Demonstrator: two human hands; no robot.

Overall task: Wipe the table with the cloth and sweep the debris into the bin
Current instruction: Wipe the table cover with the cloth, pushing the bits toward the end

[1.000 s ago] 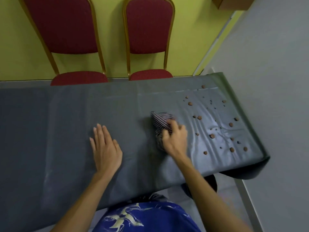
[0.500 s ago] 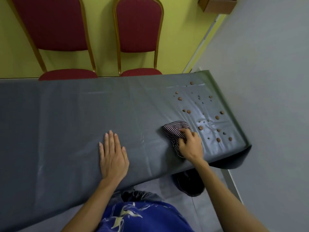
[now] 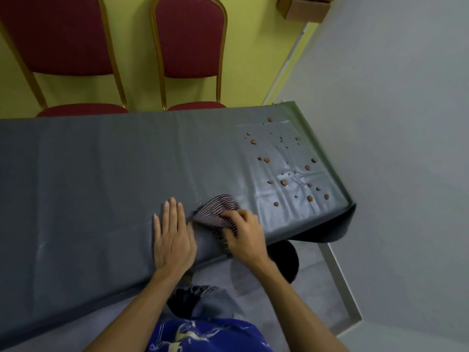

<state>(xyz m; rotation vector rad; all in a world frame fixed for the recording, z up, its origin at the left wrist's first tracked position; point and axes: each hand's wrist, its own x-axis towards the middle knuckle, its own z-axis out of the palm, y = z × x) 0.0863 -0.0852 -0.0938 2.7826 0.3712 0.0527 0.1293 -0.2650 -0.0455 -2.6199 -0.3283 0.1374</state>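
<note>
right hand (image 3: 245,237): fingers curled round the bunched striped cloth (image 3: 218,209), pressing it down close to the near edge of the counter (image 3: 88,174).
left hand (image 3: 173,237): flat, palm down, fingers straight and together on the grey cover (image 3: 114,204); holds nothing. It lies just left of the cloth; whether they touch, cannot tell.
debris (image 3: 284,182): brown crumbs scattered over the right end of the counter, apart from the cloth, not gathered.
bin (image 3: 289,257): dark round shape below the near edge, behind the right forearm. Probably the bin; mostly hidden.
progress: early, by my reading. The left and middle of the counter show no crumbs, the right end is unswept, and no crumbs are seen in the bin.
surroundings: two red chairs (image 3: 190,39) at the far side; cardboard box (image 3: 302,6) top right.
in the way: creases in the cover at the right end may snag crumbs. Crumbs near the end edge could drop off away from the bin.
</note>
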